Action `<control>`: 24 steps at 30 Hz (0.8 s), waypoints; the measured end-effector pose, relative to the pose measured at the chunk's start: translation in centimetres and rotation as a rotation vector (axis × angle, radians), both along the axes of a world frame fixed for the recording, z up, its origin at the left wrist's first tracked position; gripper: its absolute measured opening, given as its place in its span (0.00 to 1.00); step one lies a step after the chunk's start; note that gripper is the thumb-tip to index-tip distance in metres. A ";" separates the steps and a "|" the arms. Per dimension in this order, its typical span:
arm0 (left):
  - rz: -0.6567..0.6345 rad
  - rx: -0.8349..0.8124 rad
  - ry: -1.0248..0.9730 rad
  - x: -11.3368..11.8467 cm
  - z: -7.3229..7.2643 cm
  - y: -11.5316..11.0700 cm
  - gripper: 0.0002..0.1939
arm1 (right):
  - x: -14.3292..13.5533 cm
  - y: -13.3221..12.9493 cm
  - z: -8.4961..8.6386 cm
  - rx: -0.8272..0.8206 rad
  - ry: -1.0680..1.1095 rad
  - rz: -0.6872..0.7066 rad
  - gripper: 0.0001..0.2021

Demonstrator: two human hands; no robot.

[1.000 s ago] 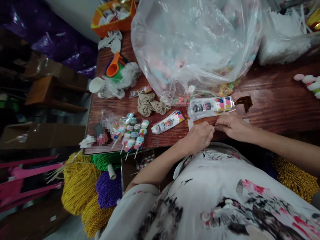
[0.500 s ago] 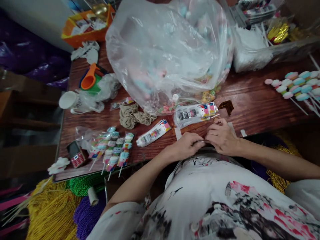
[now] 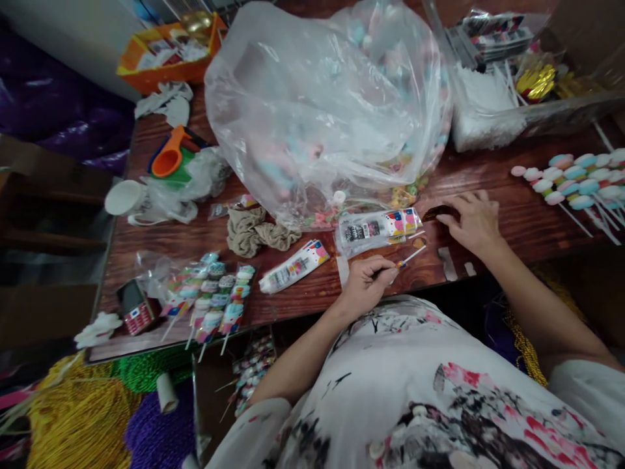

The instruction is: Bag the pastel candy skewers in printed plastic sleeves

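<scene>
Your right hand has drawn away from your left hand since the earlier frame and reaches farther over the reddish-brown wood-grain tabletop. Leftmost, you have one red-and-dark keypad phone, then clear-wrapped pastel marshmallow skewers with four white sticks showing. Next come two stacks of printed clear bags, one smaller stack and one wider stack. Your left hand is closed on one slim white stick, colourfully printed in yellow and blue at its base, near the tabletop's front edge; your fingers hide the rest. Your right hand's thumb and fingers are at one shiny dark-brown strip bundle; whether they grip it, you cannot tell. Farthest right lie pastel marshmallow skewers on white sticks, too overlapped to count.
</scene>
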State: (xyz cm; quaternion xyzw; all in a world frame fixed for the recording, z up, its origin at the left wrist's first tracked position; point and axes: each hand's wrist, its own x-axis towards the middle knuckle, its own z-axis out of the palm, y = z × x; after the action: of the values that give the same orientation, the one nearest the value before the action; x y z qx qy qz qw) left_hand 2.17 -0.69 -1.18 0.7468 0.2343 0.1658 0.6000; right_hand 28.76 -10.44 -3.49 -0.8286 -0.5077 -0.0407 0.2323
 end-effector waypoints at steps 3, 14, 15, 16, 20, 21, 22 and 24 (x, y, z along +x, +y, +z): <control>0.033 -0.090 0.009 0.4 -0.3 -0.1 0.10 | 0.5 0.8 -0.6 -0.132 -0.059 0.024 0.11; 0.186 -0.358 0.034 -0.8 0.7 0.3 0.11 | 4.6 1.9 1.7 0.045 0.163 0.060 0.08; 0.197 -0.408 0.039 -0.8 0.8 0.2 0.11 | 4.6 1.7 1.7 0.056 0.215 0.058 0.07; 0.209 -0.447 0.039 -0.8 0.9 0.2 0.11 | 4.5 1.5 1.6 0.069 0.262 0.059 0.07; 0.259 -0.546 0.029 -0.7 1.0 -0.2 0.11 | 4.1 0.7 1.2 0.101 0.338 0.057 0.06; 0.264 -0.574 0.036 -0.7 1.0 -0.3 0.12 | 4.0 0.5 1.2 0.103 0.345 0.051 0.07; 0.267 -0.603 0.047 -0.7 1.0 -0.5 0.13 | 3.9 0.3 1.3 0.106 0.356 0.046 0.08; 0.269 -0.655 0.075 -0.7 1.2 -0.8 0.14 | 3.8 -0.2 1.6 0.117 0.385 0.040 0.10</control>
State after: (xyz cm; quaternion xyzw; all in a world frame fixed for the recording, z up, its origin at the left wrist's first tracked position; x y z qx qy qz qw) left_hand 1.48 -1.52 -0.01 0.4828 0.3934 0.1319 0.7712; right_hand 32.53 -10.65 -1.93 -0.7959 -0.4670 0.0939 0.3736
